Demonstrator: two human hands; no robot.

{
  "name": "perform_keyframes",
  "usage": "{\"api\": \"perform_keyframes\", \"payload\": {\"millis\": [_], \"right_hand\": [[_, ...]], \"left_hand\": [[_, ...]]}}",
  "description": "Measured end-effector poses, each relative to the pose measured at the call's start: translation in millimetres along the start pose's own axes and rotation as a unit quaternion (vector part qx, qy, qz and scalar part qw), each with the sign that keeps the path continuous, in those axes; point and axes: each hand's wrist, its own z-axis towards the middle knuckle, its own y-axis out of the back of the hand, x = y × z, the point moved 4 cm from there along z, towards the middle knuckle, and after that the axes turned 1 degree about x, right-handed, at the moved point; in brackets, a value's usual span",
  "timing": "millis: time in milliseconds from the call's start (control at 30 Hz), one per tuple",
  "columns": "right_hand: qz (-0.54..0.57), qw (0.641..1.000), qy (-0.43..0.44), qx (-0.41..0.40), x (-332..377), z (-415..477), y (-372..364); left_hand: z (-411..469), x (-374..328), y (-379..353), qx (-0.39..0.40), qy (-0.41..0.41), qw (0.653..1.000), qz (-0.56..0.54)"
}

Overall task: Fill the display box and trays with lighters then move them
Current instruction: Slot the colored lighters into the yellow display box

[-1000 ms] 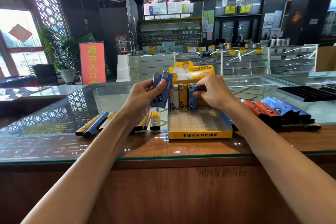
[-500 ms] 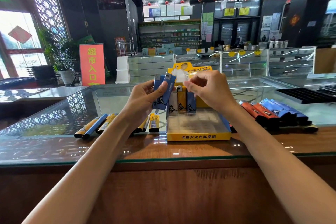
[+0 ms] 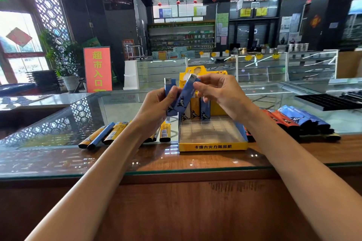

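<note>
Though the left hand (image 3: 156,106) still grips two blue lighters (image 3: 185,97), the right hand (image 3: 222,94) now pinches one.

Both forearms up, converging. My left grip (image 3: 156,103) holds two blue lighters (image 3: 185,99); right grip (image 3: 221,94) pinches the tilted one's top.

Head-worn wide-angle camera looks forward and down, close over the glass counter (image 3: 58,154), into the shop.

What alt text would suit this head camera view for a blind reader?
A person's left hand holds two blue lighters while the right hand pinches the top of one, above a yellow display box with three upright lighters on a glass counter. Loose lighters flank it.
</note>
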Motion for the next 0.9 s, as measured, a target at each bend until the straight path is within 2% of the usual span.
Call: {"api": "perform_keyframes", "payload": {"millis": [67, 133, 233, 333, 400, 900], "right_hand": [[0.048, 0.999, -0.011, -0.012, 1, 0, 12], [0.043, 0.998, -0.019, -0.037, 0, 0, 27], [-0.101, 0.991, -0.019, -0.08, -5, -1, 41], [-0.275, 0.957, -0.005, -0.092, -9, -2, 40], [-0.336, 0.938, 0.01, -0.087, -9, -3, 34], [-0.422, 0.904, 0.036, -0.059, -11, -3, 25]], "left_hand": [[0, -1, 2, -0.005, 0.01, 1.0, -0.019], [0, -1, 3, -0.004, 0.029, 0.999, -0.039], [0, -1, 4, 0.007, 0.045, 0.998, -0.045], [-2, -2, 3, 0.02, 0.029, 0.999, -0.039], [-4, -3, 5, 0.025, 0.013, 0.999, -0.034], [-3, -2, 8, 0.024, -0.007, 1.0, -0.019]]}}
